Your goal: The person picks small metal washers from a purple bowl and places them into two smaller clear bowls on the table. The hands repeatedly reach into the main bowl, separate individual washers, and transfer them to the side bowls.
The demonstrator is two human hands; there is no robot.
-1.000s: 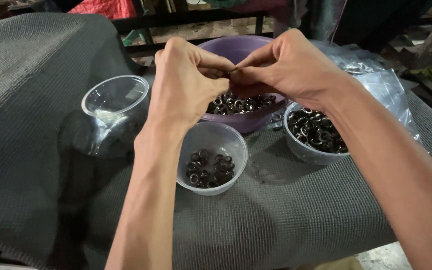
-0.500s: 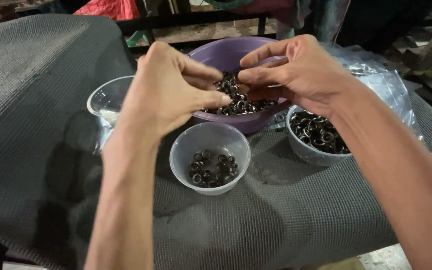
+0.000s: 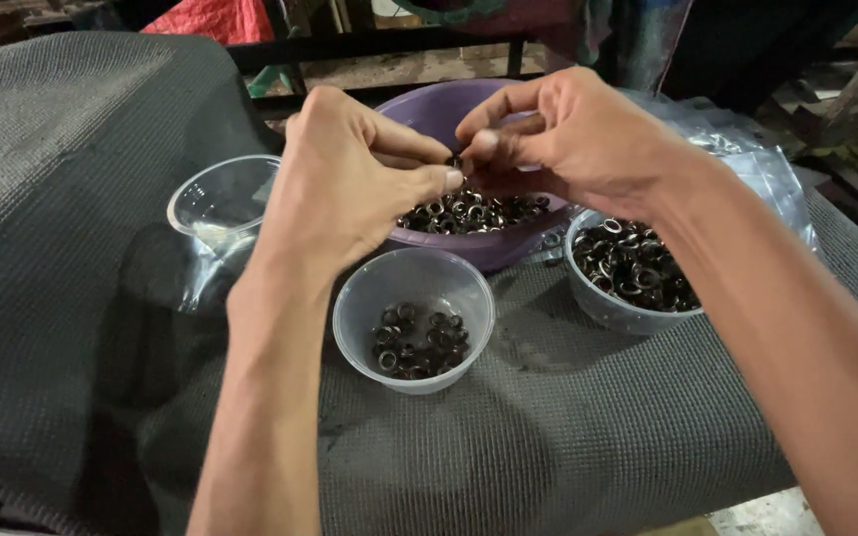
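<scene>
Both hands have drifted a little toward the right since half a second earlier, with the fingertips again drawn close, now meeting above the near half of the purple bowl (image 3: 494,248). The left hand (image 3: 350,184) has thumb and fingers pressed together on a small dark metal ring (image 3: 455,162), and the right hand (image 3: 568,139) meets it from the opposite side, its fingertips pinching at the same tiny piece; whether each hand holds a separate part is too small to tell. Held directly over the purple bowl, the ring would drop back among the loose rings (image 3: 469,210) heaped inside it, apparently the reason for working there. Just in front of the purple bowl stands a clear plastic cup (image 3: 414,328) with a shallow layer of similar rings at its bottom, and to the bowl's right a second clear cup (image 3: 620,273) is far fuller. To the bowl's left sits an empty clear cup (image 3: 220,203), partly wrapped in thin plastic film. Behind and to the right of the bowl lies a crumpled clear plastic bag (image 3: 757,169). Everything rests on a surface (image 3: 568,437) covered in dark grey ribbed matting, the cups set within short reach of both hands.
</scene>
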